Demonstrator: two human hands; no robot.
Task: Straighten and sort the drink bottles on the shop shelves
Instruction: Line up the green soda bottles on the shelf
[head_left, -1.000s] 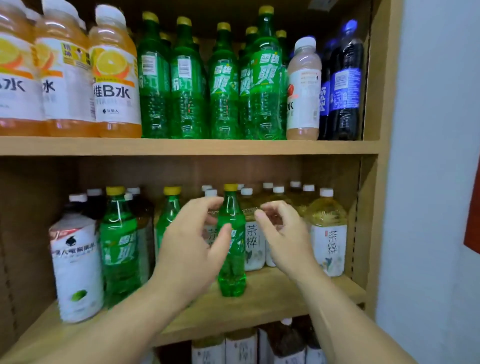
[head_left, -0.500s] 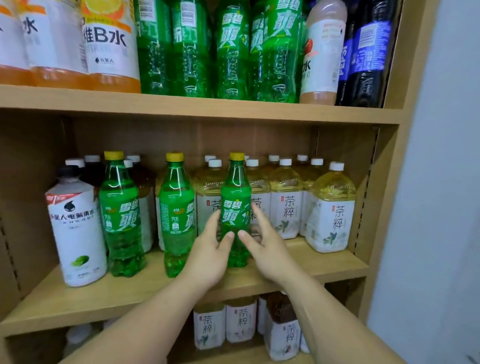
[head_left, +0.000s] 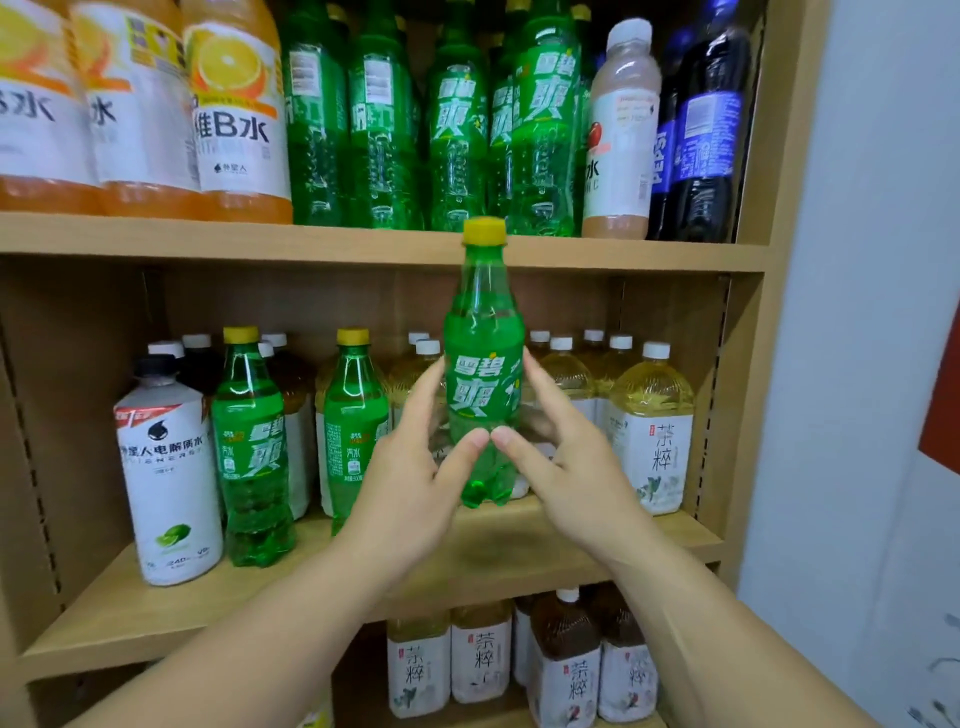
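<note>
In the middle of the frame the person holds one green soda bottle (head_left: 483, 395) upright between both hands, in front of the middle shelf (head_left: 156, 613), its yellow cap (head_left: 484, 231) overlapping the front edge of the upper shelf (head_left: 208, 241). The left hand (head_left: 410, 488) wraps the bottle from the left and the right hand (head_left: 576, 467) from the right. Both sets of fingers curl round the label, and the two thumb tips nearly touch at the front just below it. The bottle's base looks to hang a little above the board, though I cannot be sure of that. Left of the hands, two more green bottles (head_left: 252, 457) stand on the middle shelf, with a white bottle with a dark cap (head_left: 169, 483) beside them at the far left. Behind and right of the hands stand rows of yellow tea bottles (head_left: 652, 431) with white caps. Along the upper shelf, from left to right, are orange drink bottles (head_left: 234, 114), a block of green bottles (head_left: 457, 130), one pale pink bottle (head_left: 618, 140) and dark cola bottles (head_left: 706, 130). At the bottom of the frame, more tea bottles (head_left: 478, 660) show on the lowest shelf.
</note>
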